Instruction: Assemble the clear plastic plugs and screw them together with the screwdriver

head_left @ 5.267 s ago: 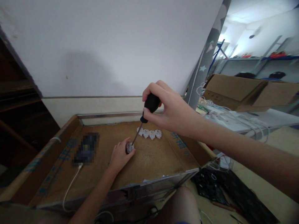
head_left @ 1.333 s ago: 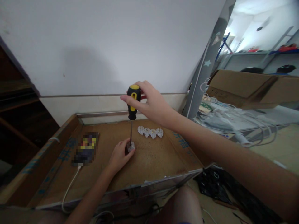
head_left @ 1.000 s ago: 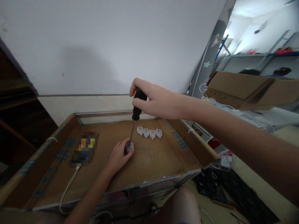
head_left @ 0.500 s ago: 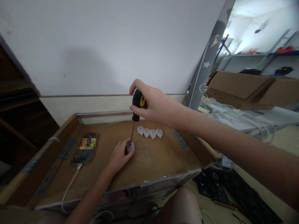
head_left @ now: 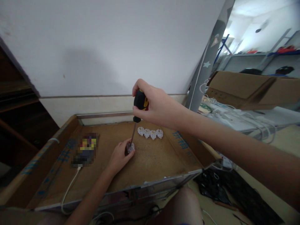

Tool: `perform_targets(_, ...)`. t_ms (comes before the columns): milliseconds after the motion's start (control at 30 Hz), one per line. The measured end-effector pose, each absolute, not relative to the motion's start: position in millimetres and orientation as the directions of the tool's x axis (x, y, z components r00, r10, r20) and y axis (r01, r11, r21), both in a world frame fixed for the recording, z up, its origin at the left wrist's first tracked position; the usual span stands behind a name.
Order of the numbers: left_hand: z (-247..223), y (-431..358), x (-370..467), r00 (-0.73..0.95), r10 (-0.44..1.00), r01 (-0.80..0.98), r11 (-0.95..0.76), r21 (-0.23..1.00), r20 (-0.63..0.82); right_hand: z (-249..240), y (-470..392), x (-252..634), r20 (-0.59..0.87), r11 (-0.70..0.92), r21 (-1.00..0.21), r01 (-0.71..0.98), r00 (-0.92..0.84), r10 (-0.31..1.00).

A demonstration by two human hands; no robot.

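Note:
My right hand (head_left: pixel 153 101) is wrapped round the black and yellow handle of a screwdriver (head_left: pixel 140 104), which stands nearly upright. Its thin shaft runs down to a small clear plastic piece (head_left: pixel 131 148) on the cardboard. Fingers and thumb of my left hand (head_left: pixel 121 155) pinch that piece from the left and front; the exact contact of the tip is too small to make out. Behind and to the right, several similar clear pieces (head_left: pixel 150 133) with brass-coloured bits sit side by side in a row.
A cardboard-lined tray (head_left: pixel 159 168) with raised sides holds these pieces. At its left lies a blurred-out device (head_left: pixel 85 150) with a white cable (head_left: pixel 70 184). To the right are a table with cables (head_left: pixel 225 115) and an open cardboard box (head_left: pixel 241 89). A wall rises behind.
My right hand has shifted very slightly right, and the screwdriver handle has turned a little in its grasp. My left hand and the clear pieces have stayed put.

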State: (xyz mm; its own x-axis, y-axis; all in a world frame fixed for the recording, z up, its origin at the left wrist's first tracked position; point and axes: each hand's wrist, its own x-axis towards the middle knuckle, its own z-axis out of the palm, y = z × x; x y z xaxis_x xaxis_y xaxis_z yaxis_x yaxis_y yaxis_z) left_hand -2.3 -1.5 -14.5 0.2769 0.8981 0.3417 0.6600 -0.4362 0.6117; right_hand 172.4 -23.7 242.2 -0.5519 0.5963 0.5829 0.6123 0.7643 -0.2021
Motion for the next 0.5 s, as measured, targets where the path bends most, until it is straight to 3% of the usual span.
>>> perform_targets(500,-13.2,-3.0,-1.5,0.265,0.907,0.669,-0.418,0.615,0.329,238.5,-24.7,171.1,0.601,0.774,-0.209,0.598,-0.545,0.584)
